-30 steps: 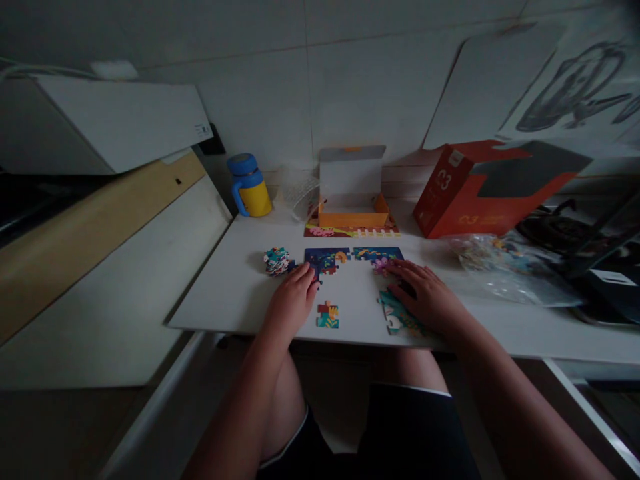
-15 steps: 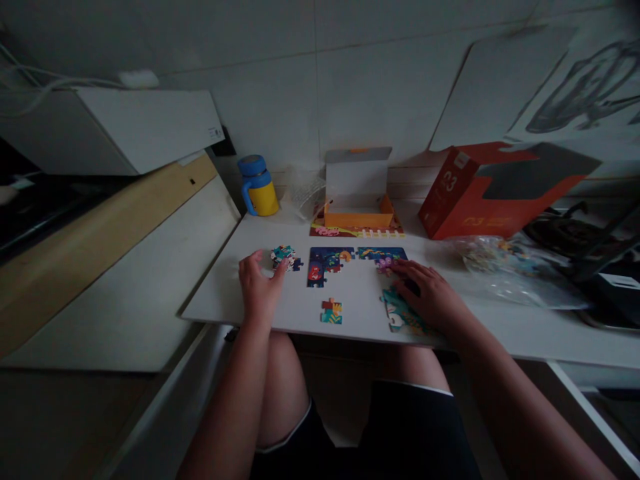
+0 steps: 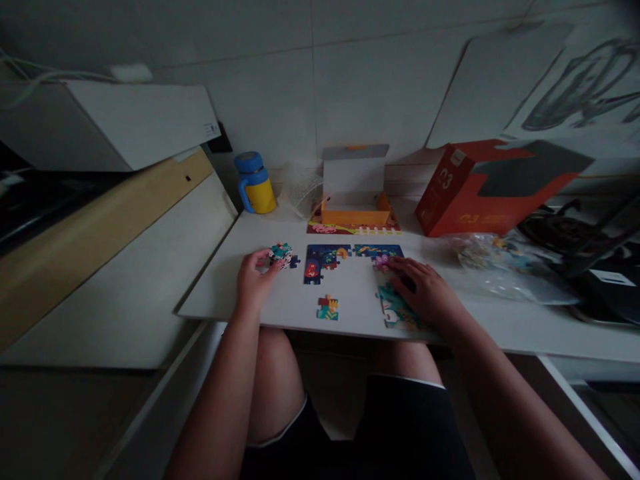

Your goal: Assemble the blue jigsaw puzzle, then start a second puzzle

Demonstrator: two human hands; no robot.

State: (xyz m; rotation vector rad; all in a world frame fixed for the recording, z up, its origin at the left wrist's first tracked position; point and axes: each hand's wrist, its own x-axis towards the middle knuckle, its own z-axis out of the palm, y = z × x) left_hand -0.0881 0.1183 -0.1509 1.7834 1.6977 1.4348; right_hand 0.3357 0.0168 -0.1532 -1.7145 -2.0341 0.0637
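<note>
My left hand rests on the white table with its fingertips curled at a small pile of loose puzzle pieces. Whether a piece is pinched I cannot make out. My right hand lies flat with fingers spread over a teal joined section of the jigsaw, touching a pink piece. Between my hands lies the dark blue assembled strip. A small orange and teal cluster sits near the front edge.
An open orange box stands at the back on a picture sheet. A blue and yellow mug is behind left. A red carton and a plastic bag of pieces lie to the right. A slanted board borders the left.
My left hand moved from the blue strip leftwards to the loose pile and closed its fingers there. My right hand has stayed flat on the teal section.
</note>
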